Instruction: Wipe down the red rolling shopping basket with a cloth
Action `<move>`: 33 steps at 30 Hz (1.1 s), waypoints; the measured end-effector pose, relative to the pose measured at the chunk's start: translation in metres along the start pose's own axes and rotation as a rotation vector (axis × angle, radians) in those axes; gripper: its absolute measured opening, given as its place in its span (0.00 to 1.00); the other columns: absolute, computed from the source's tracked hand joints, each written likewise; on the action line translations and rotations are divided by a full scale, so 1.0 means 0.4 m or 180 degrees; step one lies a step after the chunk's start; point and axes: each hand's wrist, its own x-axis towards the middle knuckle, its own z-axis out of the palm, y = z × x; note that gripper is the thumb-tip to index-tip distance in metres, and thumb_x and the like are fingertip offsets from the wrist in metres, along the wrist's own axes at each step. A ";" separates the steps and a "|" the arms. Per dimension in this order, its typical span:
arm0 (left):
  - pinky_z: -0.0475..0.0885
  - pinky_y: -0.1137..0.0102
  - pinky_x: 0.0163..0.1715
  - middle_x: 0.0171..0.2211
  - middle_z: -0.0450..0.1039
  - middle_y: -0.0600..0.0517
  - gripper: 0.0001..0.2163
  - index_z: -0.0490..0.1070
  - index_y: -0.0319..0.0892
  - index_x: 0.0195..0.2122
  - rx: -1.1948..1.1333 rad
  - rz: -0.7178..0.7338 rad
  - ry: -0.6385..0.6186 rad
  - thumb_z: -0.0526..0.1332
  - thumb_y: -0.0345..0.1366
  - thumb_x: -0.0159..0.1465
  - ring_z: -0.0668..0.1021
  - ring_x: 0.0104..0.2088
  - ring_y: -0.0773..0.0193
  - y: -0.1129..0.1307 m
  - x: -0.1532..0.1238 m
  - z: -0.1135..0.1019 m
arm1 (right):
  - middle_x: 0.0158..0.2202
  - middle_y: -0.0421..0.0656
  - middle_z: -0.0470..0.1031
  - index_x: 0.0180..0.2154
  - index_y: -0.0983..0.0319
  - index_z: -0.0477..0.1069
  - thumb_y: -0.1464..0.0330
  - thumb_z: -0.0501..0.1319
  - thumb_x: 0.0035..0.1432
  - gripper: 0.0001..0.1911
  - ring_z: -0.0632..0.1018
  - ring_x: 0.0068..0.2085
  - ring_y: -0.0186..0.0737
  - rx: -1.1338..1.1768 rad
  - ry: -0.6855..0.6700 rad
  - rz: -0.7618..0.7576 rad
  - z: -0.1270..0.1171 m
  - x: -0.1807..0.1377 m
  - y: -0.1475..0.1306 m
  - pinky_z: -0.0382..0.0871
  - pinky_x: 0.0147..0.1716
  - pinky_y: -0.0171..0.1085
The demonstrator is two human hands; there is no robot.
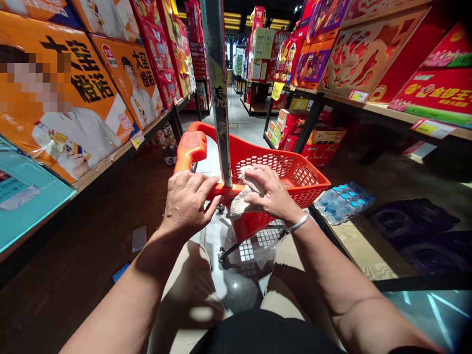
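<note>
At the centre of the frame the left hand closes around the red shopping cart's rim, likely steadying it. The right hand, fingers curled, presses a pale cloth against the rim beside the grey pole, as if wiping

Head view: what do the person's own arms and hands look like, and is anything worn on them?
Both forearms are bare, with no sleeves in view. The left hand wears no glove, ring or watch that shows. The right hand is also ungloved; a thin silver bangle circles its wrist. No markings or tattoos can be made out on either arm.
</note>
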 end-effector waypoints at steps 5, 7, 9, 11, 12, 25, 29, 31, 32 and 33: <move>0.63 0.50 0.53 0.43 0.78 0.43 0.19 0.76 0.43 0.54 -0.0091 -0.0059 -0.0046 0.61 0.42 0.64 0.75 0.45 0.46 0.001 0.001 0.000 | 0.59 0.48 0.70 0.63 0.51 0.64 0.67 0.74 0.50 0.40 0.72 0.59 0.51 0.0110 -0.0157 0.0018 -0.030 -0.020 0.027 0.69 0.60 0.54; 0.63 0.50 0.53 0.43 0.78 0.43 0.19 0.76 0.44 0.55 -0.0138 -0.0080 -0.0077 0.61 0.42 0.64 0.74 0.45 0.46 0.003 0.001 -0.001 | 0.55 0.46 0.74 0.60 0.53 0.67 0.69 0.73 0.49 0.36 0.76 0.55 0.49 0.0261 -0.0074 0.0193 -0.041 -0.018 0.043 0.73 0.57 0.51; 0.63 0.51 0.52 0.43 0.78 0.43 0.18 0.76 0.44 0.54 -0.0135 -0.0068 -0.0097 0.61 0.42 0.64 0.74 0.45 0.46 0.005 0.001 -0.002 | 0.53 0.44 0.76 0.57 0.55 0.69 0.68 0.73 0.48 0.33 0.78 0.52 0.48 0.0411 0.0058 0.0514 -0.065 -0.013 0.061 0.75 0.55 0.49; 0.63 0.52 0.52 0.43 0.78 0.43 0.18 0.76 0.43 0.54 -0.0090 -0.0037 -0.0078 0.61 0.42 0.65 0.74 0.45 0.47 0.005 0.001 -0.003 | 0.52 0.44 0.76 0.56 0.56 0.69 0.67 0.70 0.51 0.30 0.79 0.51 0.48 0.0378 0.0595 0.0844 -0.096 -0.009 0.076 0.75 0.55 0.50; 0.63 0.52 0.52 0.43 0.78 0.43 0.18 0.75 0.43 0.54 -0.0068 -0.0020 -0.0063 0.61 0.41 0.65 0.74 0.45 0.47 0.005 0.001 -0.003 | 0.52 0.45 0.75 0.56 0.56 0.69 0.67 0.69 0.53 0.28 0.78 0.52 0.49 0.0239 0.0990 0.0956 -0.109 -0.008 0.078 0.75 0.55 0.51; 0.63 0.52 0.53 0.42 0.77 0.44 0.18 0.75 0.43 0.54 0.0092 -0.0052 -0.0007 0.62 0.41 0.63 0.74 0.45 0.47 0.000 0.010 0.009 | 0.56 0.51 0.74 0.50 0.58 0.75 0.63 0.68 0.59 0.18 0.74 0.59 0.50 0.0142 0.0241 0.0160 0.008 -0.008 -0.054 0.71 0.60 0.53; 0.63 0.52 0.52 0.43 0.77 0.44 0.19 0.74 0.43 0.55 0.0133 0.0044 -0.0004 0.62 0.41 0.63 0.74 0.45 0.46 -0.007 0.009 0.014 | 0.67 0.50 0.65 0.55 0.56 0.76 0.59 0.68 0.61 0.22 0.69 0.67 0.49 0.0408 -0.0526 0.0000 -0.052 0.017 -0.022 0.67 0.64 0.51; 0.62 0.52 0.52 0.43 0.76 0.44 0.20 0.73 0.44 0.55 0.0126 0.0030 -0.0036 0.62 0.41 0.63 0.74 0.45 0.46 -0.007 0.009 0.016 | 0.65 0.47 0.67 0.55 0.54 0.77 0.61 0.70 0.58 0.22 0.71 0.65 0.48 0.0428 -0.0653 -0.0088 -0.051 0.025 -0.005 0.69 0.63 0.48; 0.62 0.52 0.52 0.43 0.76 0.44 0.20 0.73 0.44 0.55 0.0127 0.0012 -0.0042 0.62 0.41 0.63 0.74 0.45 0.46 -0.006 0.010 0.016 | 0.64 0.46 0.69 0.54 0.52 0.77 0.63 0.72 0.56 0.23 0.72 0.64 0.48 0.0386 -0.0647 -0.0125 -0.041 0.029 0.001 0.70 0.62 0.47; 0.62 0.52 0.52 0.43 0.76 0.44 0.19 0.73 0.44 0.55 0.0135 -0.0012 -0.0040 0.62 0.41 0.63 0.74 0.45 0.46 -0.005 0.012 0.016 | 0.61 0.46 0.71 0.53 0.52 0.78 0.64 0.73 0.53 0.24 0.74 0.61 0.47 0.0314 -0.0597 -0.0142 -0.026 0.032 0.004 0.72 0.60 0.46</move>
